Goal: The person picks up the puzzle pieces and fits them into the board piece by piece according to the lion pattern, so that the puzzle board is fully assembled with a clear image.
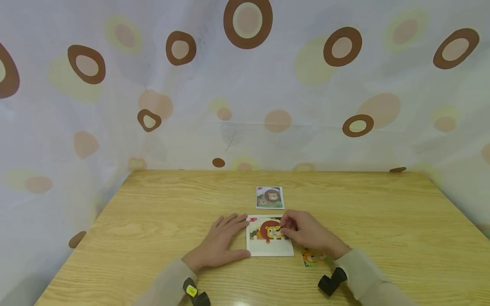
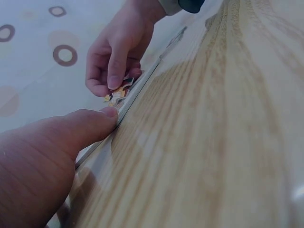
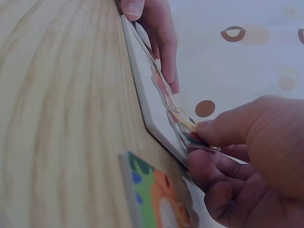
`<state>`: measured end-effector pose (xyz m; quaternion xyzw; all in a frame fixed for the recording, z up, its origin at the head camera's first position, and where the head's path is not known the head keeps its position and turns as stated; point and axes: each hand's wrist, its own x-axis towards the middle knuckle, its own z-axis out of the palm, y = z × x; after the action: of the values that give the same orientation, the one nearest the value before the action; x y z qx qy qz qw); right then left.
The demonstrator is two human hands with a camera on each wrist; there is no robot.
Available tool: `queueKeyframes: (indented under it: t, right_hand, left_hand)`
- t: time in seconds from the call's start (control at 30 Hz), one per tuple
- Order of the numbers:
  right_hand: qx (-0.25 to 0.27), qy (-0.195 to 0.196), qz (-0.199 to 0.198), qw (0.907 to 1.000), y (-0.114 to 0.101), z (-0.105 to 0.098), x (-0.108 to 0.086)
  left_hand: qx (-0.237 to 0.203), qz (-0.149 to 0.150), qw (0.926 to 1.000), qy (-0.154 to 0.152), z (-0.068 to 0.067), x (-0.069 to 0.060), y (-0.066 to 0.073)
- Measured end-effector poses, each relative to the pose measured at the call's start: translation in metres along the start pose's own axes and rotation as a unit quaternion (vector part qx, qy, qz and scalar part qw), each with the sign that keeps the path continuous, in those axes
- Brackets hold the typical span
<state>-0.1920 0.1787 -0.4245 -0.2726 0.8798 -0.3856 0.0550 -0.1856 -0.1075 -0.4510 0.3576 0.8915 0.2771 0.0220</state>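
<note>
At puzzle tray (image 1: 269, 248), right grip (image 1: 311, 232) pinches piece (image 3: 198, 141); left grip (image 1: 221, 244) spread, touching tray's left edge.

Small rectangular bright-yellow label (image 1: 191, 290) with a dark mark too small to read, on the black rounded device (image 1: 201, 299) at the cuff of the person's beige left sleeve (image 1: 165, 284), no legible words, numbers or brands.

The white-bordered puzzle board (image 1: 269, 249) lies flat on the table (image 1: 160, 221), its upper part filled with a maroon-maned lion, its lower part bare white. A small, partly dark puzzle piece (image 3: 195, 139) — pinched in the right hand (image 1: 308, 231) — tilts at the board's right side.
</note>
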Motion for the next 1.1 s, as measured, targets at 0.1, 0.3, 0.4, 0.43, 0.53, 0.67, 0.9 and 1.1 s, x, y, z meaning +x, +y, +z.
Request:
queueKeyframes:
  t: [0.1, 0.3, 0.4, 0.43, 0.53, 0.67, 0.9, 1.1]
  right_hand:
    - [-0.008, 0.005, -0.007, 0.9999, 0.000, 0.003, 0.002]
    - [-0.041, 0.019, -0.016, 0.9989, -0.001, 0.008, 0.004]
    - [-0.051, 0.024, -0.014, 0.9983, -0.004, 0.008, 0.005]
    - [-0.053, 0.025, -0.013, 0.9982, -0.005, 0.009, 0.004]
    - [-0.065, 0.027, -0.009, 0.9975, -0.006, 0.009, 0.005]
    - [-0.080, 0.032, -0.004, 0.9963, -0.008, 0.011, 0.005]
    - [-0.104, 0.037, -0.001, 0.9938, -0.008, 0.014, 0.006]
    - [-0.121, 0.041, -0.005, 0.9918, -0.007, 0.015, 0.005]
  left_hand:
    - [-0.001, 0.002, 1.0000, 0.000, 0.000, 0.000, 0.000]
    - [-0.003, 0.006, 1.0000, 0.002, 0.000, 0.000, 0.000]
    - [-0.001, 0.008, 1.0000, 0.003, 0.000, 0.000, 0.000]
    - [-0.001, 0.008, 1.0000, 0.002, 0.000, 0.000, 0.000]
    - [-0.001, 0.005, 1.0000, 0.001, 0.000, -0.001, 0.000]
    - [0.000, 0.000, 1.0000, 0.001, -0.001, -0.001, 0.002]
    - [0.006, -0.004, 1.0000, 0.002, -0.002, -0.002, 0.002]
    - [0.005, -0.003, 1.0000, 0.002, -0.001, -0.002, 0.001]
